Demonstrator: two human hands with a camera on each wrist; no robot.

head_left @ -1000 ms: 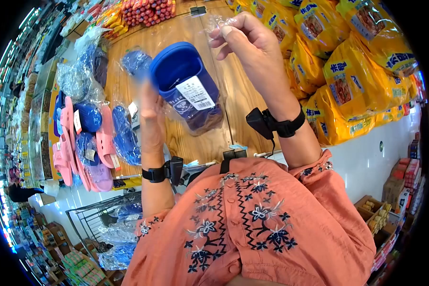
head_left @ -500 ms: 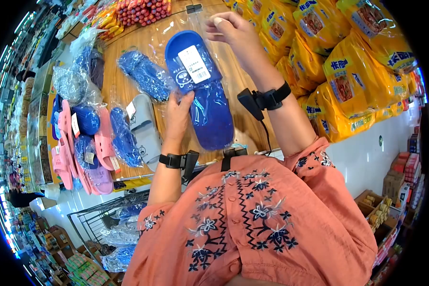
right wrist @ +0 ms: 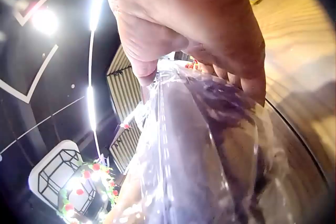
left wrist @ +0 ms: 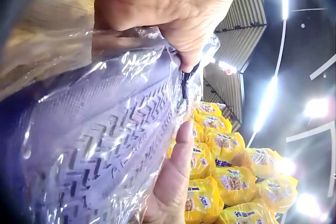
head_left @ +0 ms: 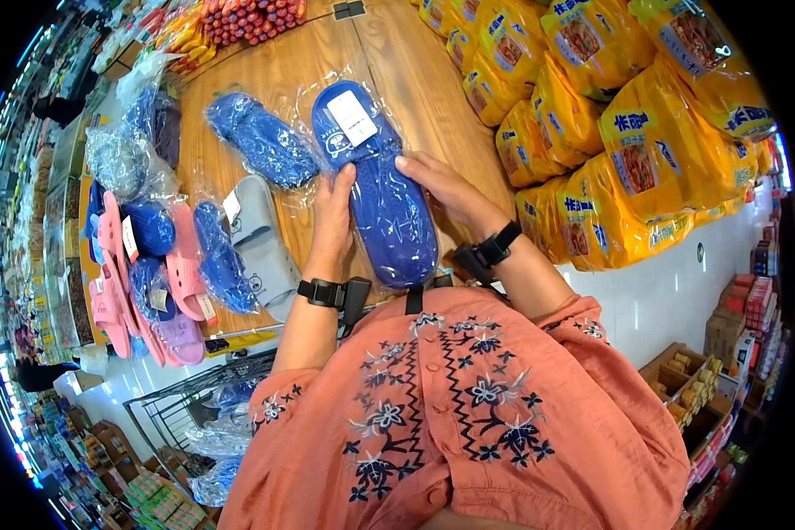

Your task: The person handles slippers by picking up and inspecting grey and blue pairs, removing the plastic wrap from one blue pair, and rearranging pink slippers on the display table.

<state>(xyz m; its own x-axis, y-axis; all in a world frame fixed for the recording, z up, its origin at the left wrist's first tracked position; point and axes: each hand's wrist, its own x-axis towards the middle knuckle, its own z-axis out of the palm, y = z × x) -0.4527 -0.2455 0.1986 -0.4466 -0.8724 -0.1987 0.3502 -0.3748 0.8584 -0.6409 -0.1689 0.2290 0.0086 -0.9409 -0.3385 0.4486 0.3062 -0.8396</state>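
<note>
- Bag of blue slippers sat over the wooden table.
- I saw the left hand clamped on its left edge and the right hand gripping its right edge.

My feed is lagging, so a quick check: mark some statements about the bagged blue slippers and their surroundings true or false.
The left hand and the right hand grip the blue rubber slippers in a clear plastic bag. True.
The white paper label sits at the bag's near end. False: it is at the far end.
Yellow plastic snack bags are piled on the person's right. True.
The grey rubber slipper lies right of the held pair. False: it lies left of it.
</note>
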